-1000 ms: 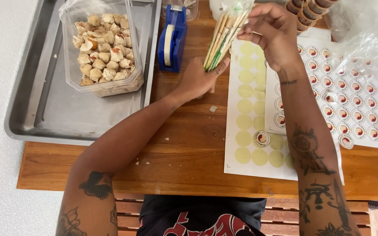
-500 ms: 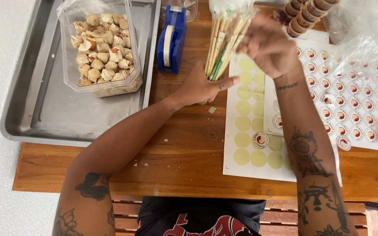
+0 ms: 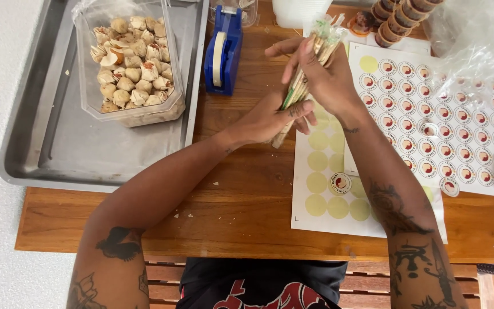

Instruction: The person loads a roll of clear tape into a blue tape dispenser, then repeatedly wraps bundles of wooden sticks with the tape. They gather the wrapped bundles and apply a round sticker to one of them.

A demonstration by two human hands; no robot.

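Note:
A bundle of wrapped chopsticks (image 3: 306, 73) in a clear bag stands tilted above the wooden table (image 3: 241, 189). My left hand (image 3: 273, 119) grips its lower end. My right hand (image 3: 320, 74) is closed around the bundle's upper part, fingers wrapped over the sticks. Both hands hover over the left edge of a sticker sheet (image 3: 330, 177) that is mostly peeled, with one round sticker (image 3: 342, 183) left on it.
A metal tray (image 3: 58, 143) at the left holds a clear tub of dumplings (image 3: 130, 60). A blue tape dispenser (image 3: 223, 50) stands beside it. A full sticker sheet (image 3: 458, 131), small cups (image 3: 398, 20) and crumpled plastic (image 3: 481, 46) lie at the right.
The bundle has tilted and come lower. My right hand moved from the top of the sticks down around them; my left hand slid along to the lower end.

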